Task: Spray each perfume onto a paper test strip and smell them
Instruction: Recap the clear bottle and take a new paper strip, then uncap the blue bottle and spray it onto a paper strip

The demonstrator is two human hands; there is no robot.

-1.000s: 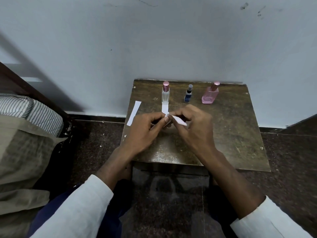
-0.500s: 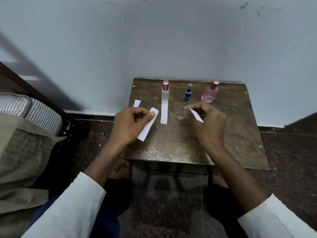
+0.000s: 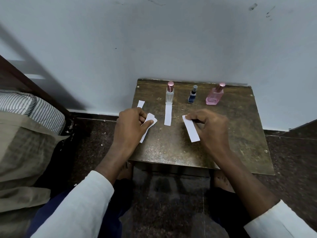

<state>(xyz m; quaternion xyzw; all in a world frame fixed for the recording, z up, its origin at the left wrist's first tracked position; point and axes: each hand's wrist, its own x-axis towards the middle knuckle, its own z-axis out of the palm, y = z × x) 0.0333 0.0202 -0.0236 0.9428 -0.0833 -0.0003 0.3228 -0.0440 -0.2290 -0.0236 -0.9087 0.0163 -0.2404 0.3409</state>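
Head view: the left hand [image 3: 131, 127] pinches a small stack of paper strips [image 3: 148, 124]; the right hand [image 3: 211, 128] pinches one paper strip [image 3: 191, 128] over the desk [image 3: 240, 134]. Between them a third strip [image 3: 168, 115] lies before the clear bottle [image 3: 169, 95]; the blue bottle [image 3: 192, 97] and pink bottle [image 3: 214, 97] stand rightward.

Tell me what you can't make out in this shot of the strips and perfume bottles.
Head view:
- How many strips the left hand grips: the stack of strips overlaps and the fingers cover it.
- Far-left strip: its near end is hidden behind that hand.
- Labels on the clear bottle, blue bottle and pink bottle: too small.
- Whether any strip is already sprayed: not visible.
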